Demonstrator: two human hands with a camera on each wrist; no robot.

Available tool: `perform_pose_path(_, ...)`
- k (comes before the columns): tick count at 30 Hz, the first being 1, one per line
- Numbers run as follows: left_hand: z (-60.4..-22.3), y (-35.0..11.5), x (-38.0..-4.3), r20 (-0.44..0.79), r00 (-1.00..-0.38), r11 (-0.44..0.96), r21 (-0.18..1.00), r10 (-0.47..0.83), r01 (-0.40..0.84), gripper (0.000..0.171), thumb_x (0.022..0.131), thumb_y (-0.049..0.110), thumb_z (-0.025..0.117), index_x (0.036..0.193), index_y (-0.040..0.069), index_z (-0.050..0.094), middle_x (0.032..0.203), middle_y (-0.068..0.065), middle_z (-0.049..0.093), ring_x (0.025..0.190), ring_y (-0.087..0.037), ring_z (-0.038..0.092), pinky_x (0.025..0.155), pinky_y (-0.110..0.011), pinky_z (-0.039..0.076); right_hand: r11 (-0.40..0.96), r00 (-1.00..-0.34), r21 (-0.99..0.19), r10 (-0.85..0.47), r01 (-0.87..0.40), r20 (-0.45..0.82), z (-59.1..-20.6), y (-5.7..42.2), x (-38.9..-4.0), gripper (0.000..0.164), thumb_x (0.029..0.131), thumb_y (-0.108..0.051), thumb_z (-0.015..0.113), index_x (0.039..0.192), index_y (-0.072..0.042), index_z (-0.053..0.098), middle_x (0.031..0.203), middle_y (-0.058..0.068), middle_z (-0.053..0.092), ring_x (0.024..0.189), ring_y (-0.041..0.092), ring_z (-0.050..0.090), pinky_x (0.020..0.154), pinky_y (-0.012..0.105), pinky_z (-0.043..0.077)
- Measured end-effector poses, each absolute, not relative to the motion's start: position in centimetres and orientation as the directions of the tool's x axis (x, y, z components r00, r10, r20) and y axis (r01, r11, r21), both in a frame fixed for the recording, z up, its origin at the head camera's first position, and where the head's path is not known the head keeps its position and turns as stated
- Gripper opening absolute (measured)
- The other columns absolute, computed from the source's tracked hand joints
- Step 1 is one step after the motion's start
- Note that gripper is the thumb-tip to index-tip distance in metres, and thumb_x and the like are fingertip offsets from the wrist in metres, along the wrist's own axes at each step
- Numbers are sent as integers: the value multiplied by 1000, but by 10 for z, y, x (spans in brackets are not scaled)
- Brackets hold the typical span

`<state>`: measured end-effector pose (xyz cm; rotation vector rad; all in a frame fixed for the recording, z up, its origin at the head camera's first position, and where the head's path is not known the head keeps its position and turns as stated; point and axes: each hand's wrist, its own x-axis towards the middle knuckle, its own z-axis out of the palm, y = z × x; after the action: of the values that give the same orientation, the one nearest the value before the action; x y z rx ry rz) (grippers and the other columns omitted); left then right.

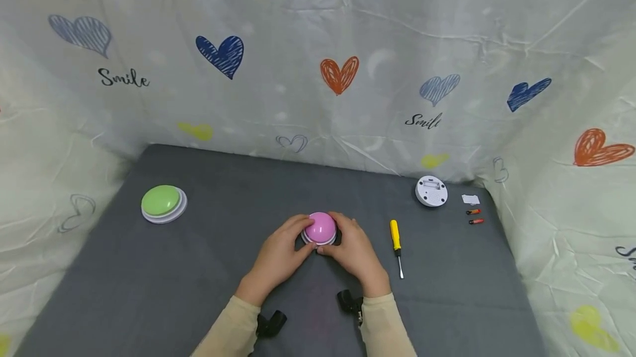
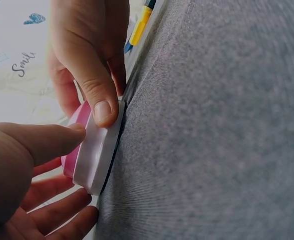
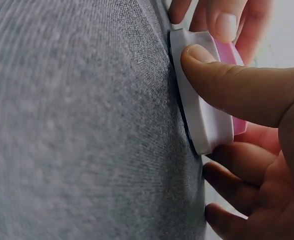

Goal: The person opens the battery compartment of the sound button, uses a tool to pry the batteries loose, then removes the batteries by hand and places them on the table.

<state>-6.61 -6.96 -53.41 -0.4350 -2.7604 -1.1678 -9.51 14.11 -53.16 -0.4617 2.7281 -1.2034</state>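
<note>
A round push button with a pink dome and a white base sits dome up on the grey cloth, between both hands. From its left side, my left hand holds it, the thumb at the seam of dome and base in the left wrist view. My right hand grips it from the other side. In the right wrist view, the right thumb lies across the white base, with fingers curled round the far side. The far edge of the button is partly hidden by the fingers.
A larger green button on a white base lies at the left. To the right are a yellow screwdriver, an overturned white base showing a battery slot, a small white piece and two batteries. A patterned curtain hangs behind.
</note>
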Motion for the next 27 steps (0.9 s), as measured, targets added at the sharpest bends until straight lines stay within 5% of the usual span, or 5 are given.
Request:
perform_pose_path(12, -533, -64, -64, 202, -955, 661, 689, 217, 296, 58, 93, 20, 92, 144, 4, 69, 148, -13, 64, 133, -30, 66, 108, -52, 57, 615, -935, -749, -354, -246, 17, -533, 150, -98, 82, 85, -25, 98, 155, -5, 61, 151, 13, 65, 144, 31, 59, 130, 58, 29)
perform_pose_path(19, -535, -66, -64, 200, -952, 673, 674, 231, 304, 65, 97, 28, 88, 152, 6, 62, 146, -13, 63, 130, -28, 67, 105, -51, 58, 552, -931, -802, -364, -229, 15, -530, 153, -99, 78, 87, -26, 94, 156, -7, 61, 149, 10, 67, 138, 29, 62, 117, 54, 49)
perform_pose_path(27, -534, -68, -64, 207, -936, 619, 706, 285, 345, 69, 100, 33, 85, 159, 10, 55, 148, -12, 59, 132, -28, 65, 106, -52, 57, 515, -925, -813, -372, -273, 75, -526, 155, -98, 78, 87, -19, 94, 157, -8, 60, 148, 11, 59, 137, 29, 58, 118, 54, 48)
